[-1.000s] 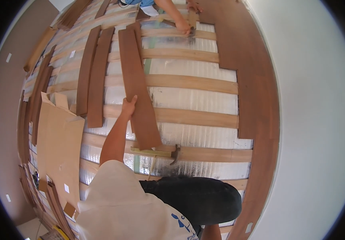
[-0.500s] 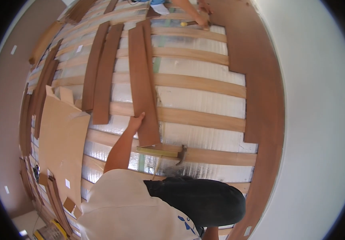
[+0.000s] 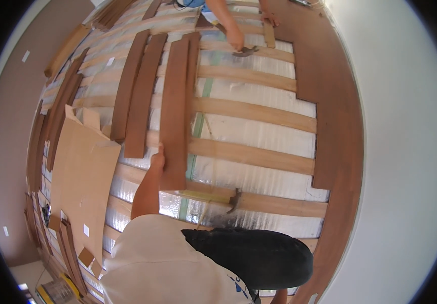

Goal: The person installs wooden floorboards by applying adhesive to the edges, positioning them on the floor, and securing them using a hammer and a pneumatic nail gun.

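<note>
A: Nearest?
B: A hammer (image 3: pixel 235 200), low centre. The right hand is out of view; I can't tell its fingers' state.
A: And the left hand (image 3: pixel 156 158)?
B: Fingers holding the left edge of the plank (image 3: pixel 174 116), left of centre. Its near end has swung left, baring more green tape (image 3: pixel 192 162).
A: Farther?
B: Upper centre, the co-worker's hammer (image 3: pixel 245 51) has moved away from the laid boards (image 3: pixel 325 76).

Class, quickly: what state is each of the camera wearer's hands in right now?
Left hand: closed, holding a plank by its left edge.
Right hand: out of view, so cannot be told.
</note>
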Demonstrator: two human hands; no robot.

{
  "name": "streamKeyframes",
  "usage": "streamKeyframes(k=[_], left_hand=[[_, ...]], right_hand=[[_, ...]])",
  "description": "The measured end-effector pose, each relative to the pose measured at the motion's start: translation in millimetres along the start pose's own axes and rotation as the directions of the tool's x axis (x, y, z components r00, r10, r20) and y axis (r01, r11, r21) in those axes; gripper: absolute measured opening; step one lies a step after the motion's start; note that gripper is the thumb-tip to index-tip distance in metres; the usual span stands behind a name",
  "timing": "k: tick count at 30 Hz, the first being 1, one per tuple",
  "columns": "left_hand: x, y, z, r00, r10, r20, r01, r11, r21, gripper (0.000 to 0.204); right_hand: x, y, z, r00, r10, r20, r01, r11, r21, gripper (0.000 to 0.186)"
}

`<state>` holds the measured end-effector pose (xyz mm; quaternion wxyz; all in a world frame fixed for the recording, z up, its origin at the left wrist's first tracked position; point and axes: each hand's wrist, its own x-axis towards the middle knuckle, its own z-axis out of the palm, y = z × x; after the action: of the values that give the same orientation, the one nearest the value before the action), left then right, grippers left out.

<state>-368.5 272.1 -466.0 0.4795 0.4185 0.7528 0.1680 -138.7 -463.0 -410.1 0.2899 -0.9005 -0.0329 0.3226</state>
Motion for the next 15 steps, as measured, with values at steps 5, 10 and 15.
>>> streamKeyframes(k=[5,10,15], left_hand=[[-46.7,-13.9,35.3,0.994,-0.006,-0.106,0.018,0.993,0.116,0.106],[-8.6,3.1,10.8,0.984,0.022,-0.177,0.018,0.975,0.219,0.095],[-14.8,53.1,50.0,0.807,0.574,-0.137,-0.257,0.551,0.794,0.049]], right_hand=[[5.0,14.2,-18.1,0.995,0.04,-0.092,-0.043,0.998,-0.034,0.06],[-5.1,11.3,-1.8,0.997,0.04,-0.07,-0.041,0.999,-0.002,0.061],[-8.6,16.8,-2.3,0.994,0.047,-0.102,-0.047,0.999,0.005,0.062]])
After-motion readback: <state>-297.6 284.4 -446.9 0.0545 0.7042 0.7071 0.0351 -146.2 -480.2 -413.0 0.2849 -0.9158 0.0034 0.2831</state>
